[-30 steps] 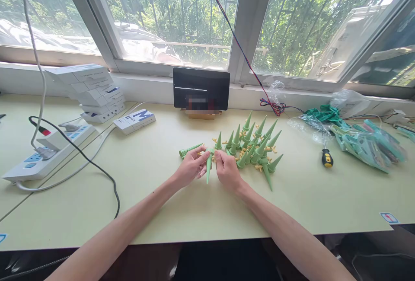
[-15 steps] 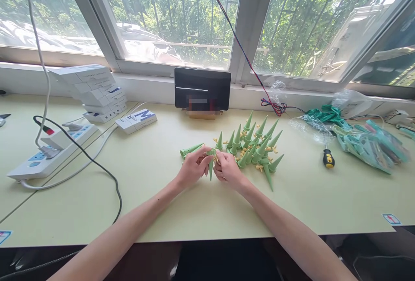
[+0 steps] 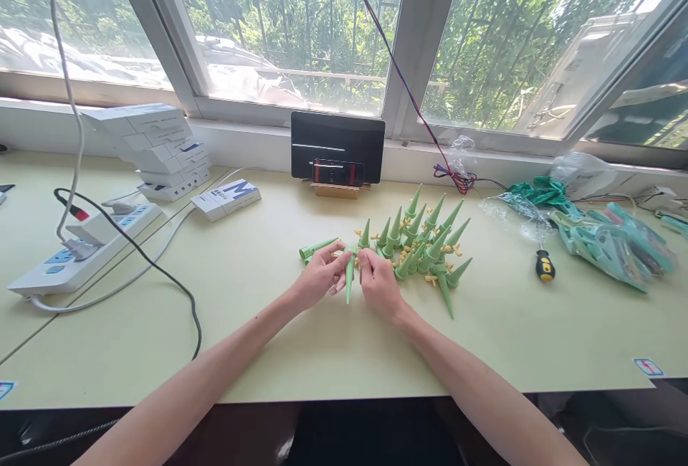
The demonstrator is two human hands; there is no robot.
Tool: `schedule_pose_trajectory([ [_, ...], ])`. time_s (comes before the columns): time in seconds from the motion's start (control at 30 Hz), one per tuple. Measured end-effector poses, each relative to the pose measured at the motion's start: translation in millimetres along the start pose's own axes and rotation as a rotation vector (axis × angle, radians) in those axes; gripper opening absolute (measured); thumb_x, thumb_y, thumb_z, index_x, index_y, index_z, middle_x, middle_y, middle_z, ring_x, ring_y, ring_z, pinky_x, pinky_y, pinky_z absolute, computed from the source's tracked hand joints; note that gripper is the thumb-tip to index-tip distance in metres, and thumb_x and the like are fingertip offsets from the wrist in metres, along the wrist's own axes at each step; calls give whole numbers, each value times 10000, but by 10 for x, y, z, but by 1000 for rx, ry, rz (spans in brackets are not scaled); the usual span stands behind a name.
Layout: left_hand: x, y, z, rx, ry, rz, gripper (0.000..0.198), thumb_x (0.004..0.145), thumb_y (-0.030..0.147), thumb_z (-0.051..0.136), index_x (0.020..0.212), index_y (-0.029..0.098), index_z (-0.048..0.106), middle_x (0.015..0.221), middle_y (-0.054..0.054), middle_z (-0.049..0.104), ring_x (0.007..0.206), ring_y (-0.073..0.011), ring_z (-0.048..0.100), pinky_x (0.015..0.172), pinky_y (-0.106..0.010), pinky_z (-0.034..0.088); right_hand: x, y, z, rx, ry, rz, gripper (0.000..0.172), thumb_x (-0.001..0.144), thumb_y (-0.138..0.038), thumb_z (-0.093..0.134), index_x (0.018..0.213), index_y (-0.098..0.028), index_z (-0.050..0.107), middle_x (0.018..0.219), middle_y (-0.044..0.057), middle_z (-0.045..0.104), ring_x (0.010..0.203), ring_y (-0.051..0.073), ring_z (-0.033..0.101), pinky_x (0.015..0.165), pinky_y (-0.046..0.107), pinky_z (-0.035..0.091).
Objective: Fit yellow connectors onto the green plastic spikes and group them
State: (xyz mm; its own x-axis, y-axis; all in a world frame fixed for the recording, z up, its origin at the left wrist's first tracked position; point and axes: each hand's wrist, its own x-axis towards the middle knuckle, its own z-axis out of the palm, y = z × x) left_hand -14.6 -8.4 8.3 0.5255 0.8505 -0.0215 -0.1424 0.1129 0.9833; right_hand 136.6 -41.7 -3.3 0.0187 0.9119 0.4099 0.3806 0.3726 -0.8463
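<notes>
A green cone-shaped plant watering spike (image 3: 350, 283) points downward between my hands, just above the table. My left hand (image 3: 321, 276) pinches its wide head between thumb and fingers. Pressed close to the head from the other side, my right hand (image 3: 380, 281) is closed, with a small yellow valve mostly hidden at its fingertips. Beyond my left fingers lie more green spike parts (image 3: 317, 247) on their sides. To the right stands a cluster of green spikes (image 3: 431, 254), mostly points up, with yellow valves on and among them.
A tablet (image 3: 337, 138) leans at the back with a phone (image 3: 338, 173) before it. Left are white boxes (image 3: 166, 154), a flat box (image 3: 226, 199) and a power strip (image 3: 86, 251) with cables. On the right lie a screwdriver (image 3: 545, 265) and plastic bags (image 3: 602, 244).
My left fingers have shifted, leaving more of the held spike showing. My right hand has turned slightly, with its fingers curled in more. The view has moved a little.
</notes>
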Motion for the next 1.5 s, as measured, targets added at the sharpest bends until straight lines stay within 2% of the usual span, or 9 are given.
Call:
schedule_pose_trajectory([
  [0.17, -2, -20, 6, 63, 6, 54, 334, 896, 510, 622, 972, 206, 505, 505, 80, 527, 345, -55, 444, 365, -156, 343, -1, 6, 6, 32, -6, 51, 415, 1004, -437, 345, 645, -228, 340, 544, -38, 378, 503, 124, 343, 512, 275, 294],
  [0.4, -28, -102, 34, 431, 129, 281, 208, 953, 403, 539, 1019, 206, 547, 532, 79, 499, 381, -80, 493, 406, -196, 379, 38, -3, 2, 531, -169, 468, 457, 903, -594, 497, 668, -251, 305, 490, -106, 210, 366, 78, 219, 337, 227, 182],
  [0.5, -27, -130, 32, 579, 152, 346, 166, 968, 340, 505, 993, 196, 585, 526, 70, 501, 403, -70, 476, 440, -197, 385, 48, -16, -5, 654, -217, 565, 483, 869, -602, 550, 662, -252, 288, 497, -118, 178, 367, 65, 201, 319, 201, 153],
  [0.63, -27, -124, 52, 510, 142, 309, 189, 962, 388, 516, 984, 203, 549, 552, 73, 507, 403, -80, 504, 435, -205, 402, 33, 15, 12, 545, -167, 503, 441, 912, -573, 495, 678, -250, 306, 491, -108, 212, 369, 77, 230, 332, 216, 188],
  [0.8, -23, -48, 73, 255, 63, 177, 322, 909, 511, 588, 971, 209, 499, 541, 81, 523, 354, -93, 515, 372, -202, 385, 7, 35, 25, 141, -39, 189, 408, 992, -458, 360, 651, -236, 325, 523, -51, 329, 473, 121, 316, 465, 274, 273],
  [0.93, -5, -25, 32, 113, 16, 82, 348, 894, 531, 613, 961, 207, 506, 477, 90, 506, 327, -65, 441, 359, -173, 353, 0, 13, 16, 6, 6, 44, 398, 1002, -416, 334, 650, -233, 307, 563, -39, 327, 526, 136, 291, 518, 292, 260],
  [1.07, 3, -54, 6, 99, 13, 87, 336, 900, 520, 611, 975, 208, 514, 484, 88, 513, 336, -61, 443, 368, -171, 358, 5, 16, 16, 36, -9, 84, 405, 998, -441, 341, 650, -236, 324, 547, -40, 345, 508, 134, 318, 507, 285, 280],
  [1.3, -20, -119, 46, 308, 111, 254, 306, 908, 489, 598, 1001, 203, 543, 531, 91, 485, 367, -82, 503, 385, -202, 391, 24, 13, 24, 472, -164, 448, 432, 920, -590, 464, 685, -259, 316, 435, -100, 272, 335, 92, 216, 323, 252, 195],
  [1.5, -23, -48, 51, 257, 58, 187, 330, 906, 512, 598, 972, 199, 517, 500, 84, 521, 352, -93, 510, 385, -204, 400, 10, 24, 25, 284, -67, 277, 432, 959, -538, 429, 655, -241, 350, 468, -62, 348, 398, 110, 306, 405, 266, 260],
])
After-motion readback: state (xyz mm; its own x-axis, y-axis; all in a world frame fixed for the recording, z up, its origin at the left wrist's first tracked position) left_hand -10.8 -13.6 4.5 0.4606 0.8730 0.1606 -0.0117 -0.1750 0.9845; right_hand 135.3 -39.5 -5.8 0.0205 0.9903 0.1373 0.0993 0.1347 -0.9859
